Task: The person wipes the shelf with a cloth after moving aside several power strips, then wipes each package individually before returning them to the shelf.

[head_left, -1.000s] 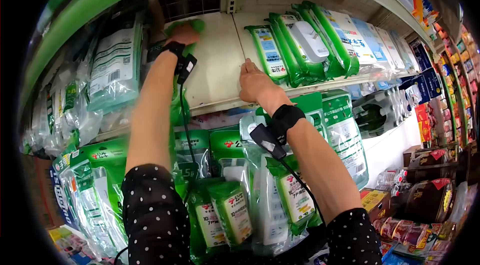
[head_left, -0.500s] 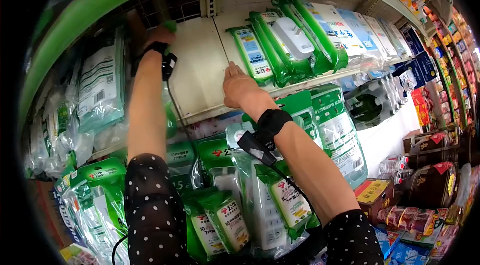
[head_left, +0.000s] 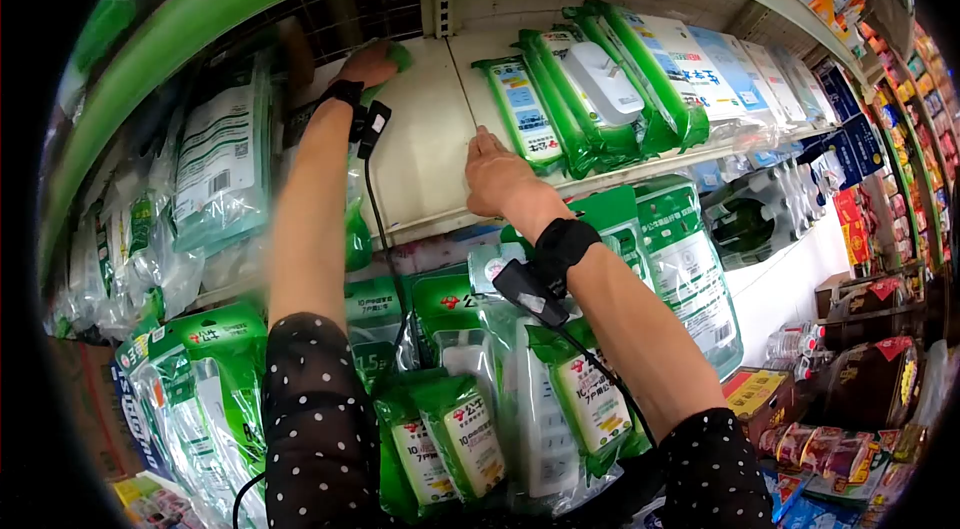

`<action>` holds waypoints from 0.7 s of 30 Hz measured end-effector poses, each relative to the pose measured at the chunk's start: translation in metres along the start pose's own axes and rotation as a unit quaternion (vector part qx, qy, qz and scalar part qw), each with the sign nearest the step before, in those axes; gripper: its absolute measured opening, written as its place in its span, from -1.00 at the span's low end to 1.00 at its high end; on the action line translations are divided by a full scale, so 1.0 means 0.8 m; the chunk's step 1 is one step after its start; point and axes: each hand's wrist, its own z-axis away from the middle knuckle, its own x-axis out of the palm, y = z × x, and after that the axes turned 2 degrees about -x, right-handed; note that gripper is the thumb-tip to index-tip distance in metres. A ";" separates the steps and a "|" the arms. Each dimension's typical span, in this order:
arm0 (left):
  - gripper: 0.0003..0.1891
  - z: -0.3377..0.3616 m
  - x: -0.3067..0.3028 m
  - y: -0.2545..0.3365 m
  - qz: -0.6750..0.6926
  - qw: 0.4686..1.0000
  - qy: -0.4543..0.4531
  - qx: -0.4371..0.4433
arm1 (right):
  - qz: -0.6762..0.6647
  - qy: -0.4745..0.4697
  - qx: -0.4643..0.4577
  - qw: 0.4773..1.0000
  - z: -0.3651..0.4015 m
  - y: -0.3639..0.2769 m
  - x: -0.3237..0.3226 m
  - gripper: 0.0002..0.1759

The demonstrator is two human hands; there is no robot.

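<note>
On the cream metal shelf [head_left: 425, 149], a glossy green plastic pack with a white and blue label [head_left: 527, 114] lies at the left end of a slanted row of similar packs. Beside it, a rounded white plug adapter with prongs [head_left: 603, 87] shows among the green film; whether it is sealed inside or resting on top, I cannot tell. At the far left stands a large clear plastic bag with a white, green-printed panel [head_left: 215, 154], its contents hidden by the print. Below the shelf, a clear plastic pack [head_left: 552, 424] holds a long white power strip with sockets, and a small green pack with a white printed label [head_left: 475, 439] hides what it contains.

The right hand [head_left: 505, 177] lies palm down at the shelf's front part, fingers straight and close together, pointing toward the back, just beside the leftmost green pack and gripping nothing. The left hand [head_left: 368, 64] is deeper in, near the dark wire mesh back [head_left: 385, 9]. A blurred green piece [head_left: 399, 56] sits at its fingers, over the rear of the shelf; the fingers are too smeared to tell whether they pinch it or only touch it
</note>
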 end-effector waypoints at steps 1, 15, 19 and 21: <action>-0.26 -0.007 0.006 0.010 0.030 1.000 -0.002 0.002 | -0.004 0.002 0.001 1.000 -0.001 0.000 0.003 -0.20; -0.32 0.077 0.006 0.068 -0.056 0.992 -0.074 0.084 | 0.010 -0.029 0.001 1.000 -0.004 0.001 -0.006 -0.16; -0.27 0.121 0.014 0.082 -0.082 0.961 -0.153 0.217 | -0.028 -0.005 0.000 1.000 -0.008 0.009 -0.001 -0.21; -0.25 0.121 0.045 0.061 -0.043 0.914 -0.144 0.377 | -0.032 0.010 -0.006 0.999 -0.016 0.015 0.009 -0.23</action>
